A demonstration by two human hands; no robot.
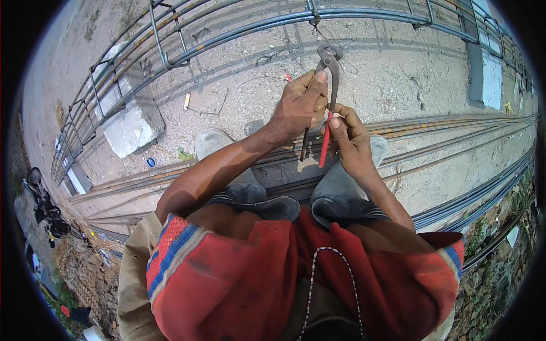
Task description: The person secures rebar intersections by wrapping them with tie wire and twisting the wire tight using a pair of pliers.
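A pair of steel end-cutting pincers (335, 81) points away from me, one handle sleeved in red and the other bare and rusty. My left hand (298, 104) is wrapped around the bare handle, thumb resting just below the jaws. Between thumb and fingers of my right hand (352, 136) is the red handle. The jaw end appears just in front of the lower bars of a rebar cage (273, 22). Thin tie wire (324, 36) hangs from a bar by the jaws; whether they touch it, I cannot tell.
The cage arcs across the far side, above a concrete block (134, 128) at left and a pale block (490, 79) at right. Long loose rebars (431, 123) run across the ground by my boots (211, 143). More bars (473, 196) lie at right. Wire scraps litter the ground.
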